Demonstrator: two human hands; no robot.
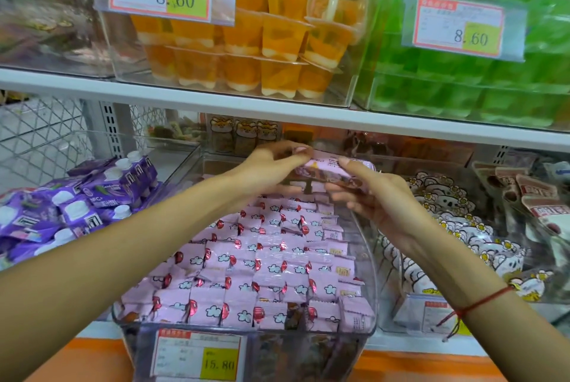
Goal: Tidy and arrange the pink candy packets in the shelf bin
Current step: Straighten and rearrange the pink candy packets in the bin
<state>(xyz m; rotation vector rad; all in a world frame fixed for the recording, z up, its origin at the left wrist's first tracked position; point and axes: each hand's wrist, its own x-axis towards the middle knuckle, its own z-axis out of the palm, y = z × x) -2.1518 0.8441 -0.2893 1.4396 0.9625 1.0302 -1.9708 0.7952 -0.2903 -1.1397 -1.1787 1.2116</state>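
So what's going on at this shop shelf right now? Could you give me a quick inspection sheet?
Surface: white shelf edge above, orange ledge below.
Job's things: pink candy packets in rows fill the clear bin; a small stack of packets is lifted over its back.
Clutter: purple pouches to the left, white cartoon packets to the right.
Hands: left hand and right hand both grip the stack.
Cables: nothing seen.
Surroundings: orange jelly cups, green cups, price tags.
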